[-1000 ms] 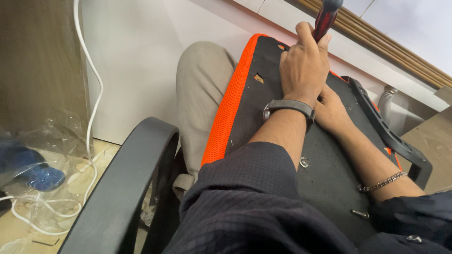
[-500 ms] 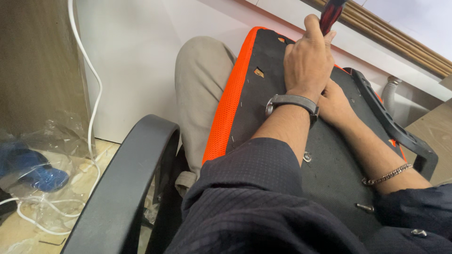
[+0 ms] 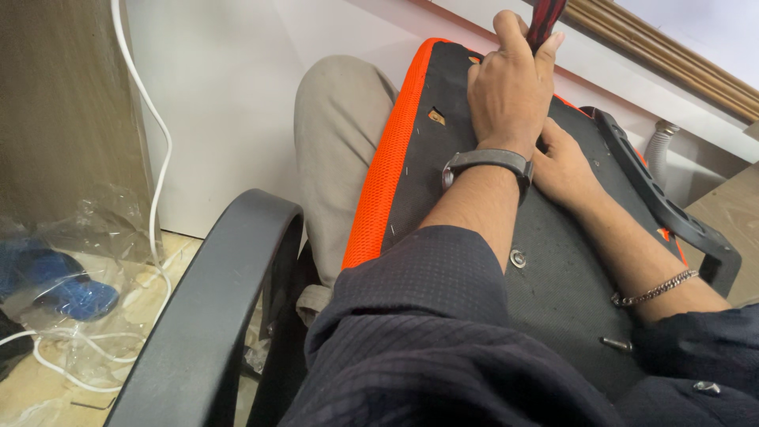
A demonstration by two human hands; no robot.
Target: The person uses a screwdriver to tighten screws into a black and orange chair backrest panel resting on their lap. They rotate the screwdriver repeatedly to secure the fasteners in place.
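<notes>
screwdriver (image 3: 547,22) gripped upright in left hand (image 3: 510,91); right hand (image 3: 565,168) beneath.

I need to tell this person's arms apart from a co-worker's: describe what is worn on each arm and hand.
Both arms wear dark navy textured sleeves pushed up the forearms. The left wrist carries a grey wristband with a metal buckle; the right wrist has a thin silver chain bracelet. Both hands are bare.

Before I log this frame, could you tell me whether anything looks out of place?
Yes: an orange-edged chair seat lies upside down across the person's lap, and a bolt juts from its black underside. Crumpled clear plastic wrap and a loose white cable clutter the floor.
</notes>
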